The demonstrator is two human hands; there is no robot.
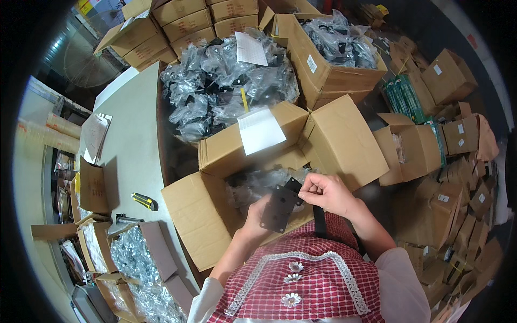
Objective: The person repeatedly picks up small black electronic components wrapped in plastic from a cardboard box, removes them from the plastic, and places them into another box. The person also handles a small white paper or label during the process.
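Note:
My left hand (257,216) is closed around the edge of a flat black plate (278,209) with small round holes, held tilted over the near side of an open cardboard box (254,134). A smaller black piece (293,185) shows at the plate's upper right end; whether it is joined to the plate I cannot tell. My right hand (329,195) is curled, with thumb and fingers pinched at that end of the black parts. Below the hands, clear plastic bags (250,185) lie inside the box. A white sheet (262,131) hangs over its far flap.
Many bagged black parts (196,78) are heaped beyond the box. Another carton (328,75) of bagged parts stands at far right. On the grey-green table (129,156) at left lies a yellow-black box cutter (144,202). Cartons of bagged metal parts (134,253) sit at near left.

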